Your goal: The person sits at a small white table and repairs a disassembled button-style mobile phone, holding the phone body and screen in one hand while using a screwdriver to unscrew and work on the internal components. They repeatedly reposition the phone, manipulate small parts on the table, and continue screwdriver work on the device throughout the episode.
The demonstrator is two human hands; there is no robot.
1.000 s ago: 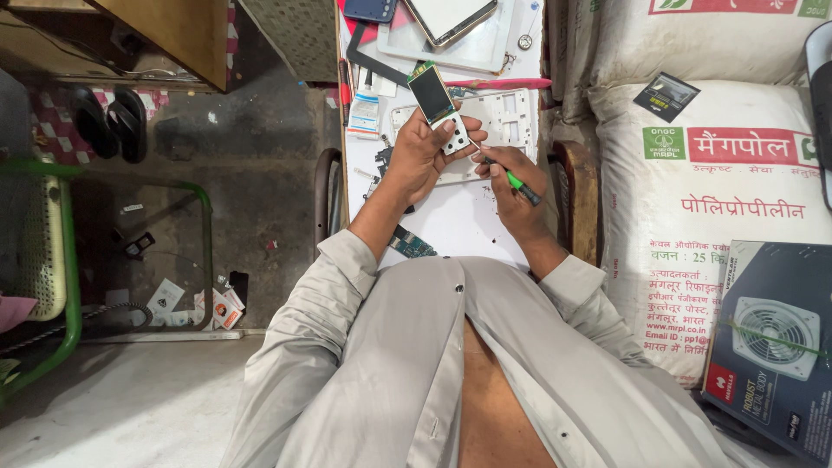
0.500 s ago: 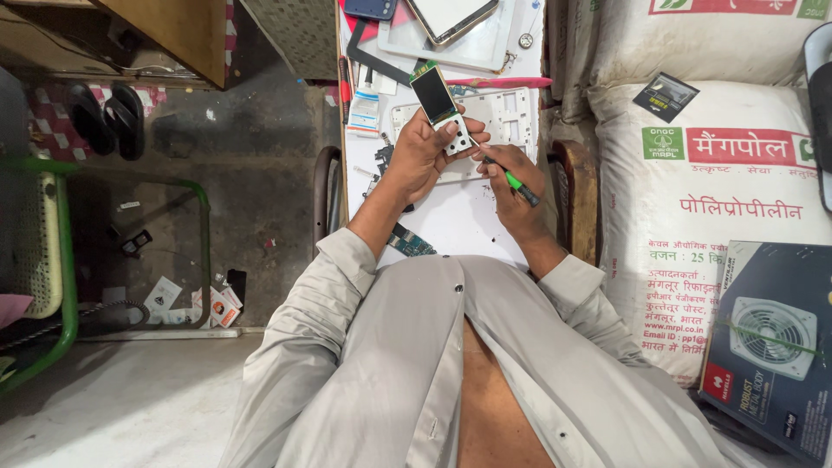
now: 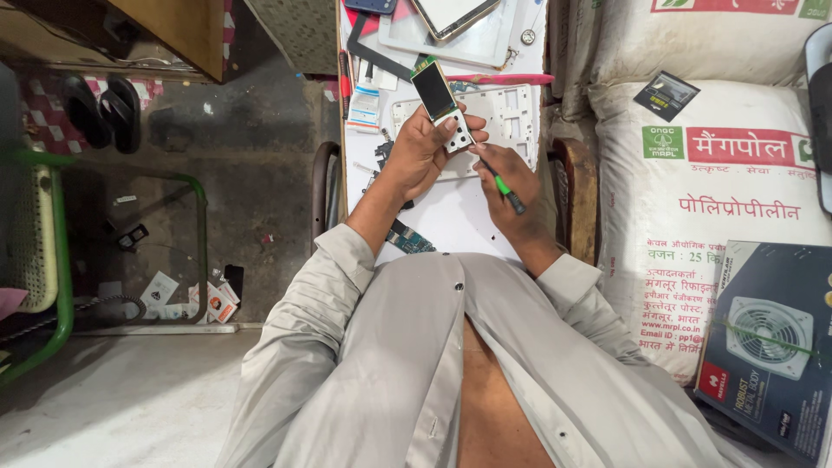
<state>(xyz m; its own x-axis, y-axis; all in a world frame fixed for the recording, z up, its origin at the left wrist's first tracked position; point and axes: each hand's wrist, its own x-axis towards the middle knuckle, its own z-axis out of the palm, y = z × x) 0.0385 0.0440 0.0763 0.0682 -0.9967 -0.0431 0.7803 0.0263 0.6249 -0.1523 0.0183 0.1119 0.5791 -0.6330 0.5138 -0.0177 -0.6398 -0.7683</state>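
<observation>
Hands meet at upper centre: left hand (image 3: 422,149) pinches a small, light, fragile-looking dark-screened phone module (image 3: 441,102) by its edges, right hand (image 3: 511,186) closed around a green-handled screwdriver (image 3: 500,183).

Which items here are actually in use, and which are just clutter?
In use:
left hand holding a small phone board with screen
right hand holding a green-handled screwdriver
white phone frame beneath

Lying about:
white sacks
fan box
sandals
pink pen
</observation>
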